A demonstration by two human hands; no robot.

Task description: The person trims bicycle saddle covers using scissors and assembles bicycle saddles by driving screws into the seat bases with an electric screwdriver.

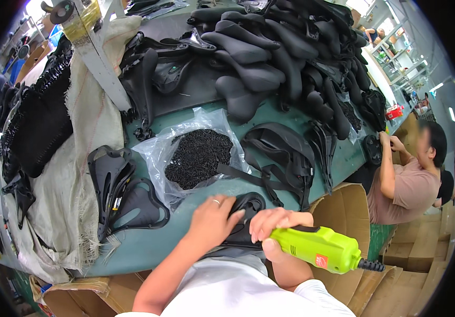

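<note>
Close in front of me, a black bicycle saddle (249, 203) lies at the table's near edge. My left hand (211, 217) grips its left side, fingers bent and thumb over it. My right hand (277, 232) is closed round a lime-green electric screwdriver (320, 248), its cord end pointing right. The screwdriver's tip is hidden by my fingers, so I cannot tell whether it touches the saddle. Just beyond my hands sits an open clear plastic bag (156, 150) filled with small black screws (198, 158).
Black saddle shells (132, 203) lie left of the bag, with a strapped black bag (283, 153) to its right. Black saddles (248, 74) are heaped across the green table (185, 113). Cardboard boxes (346, 211) stand near right. A co-worker (410, 179) handles a black part at right.
</note>
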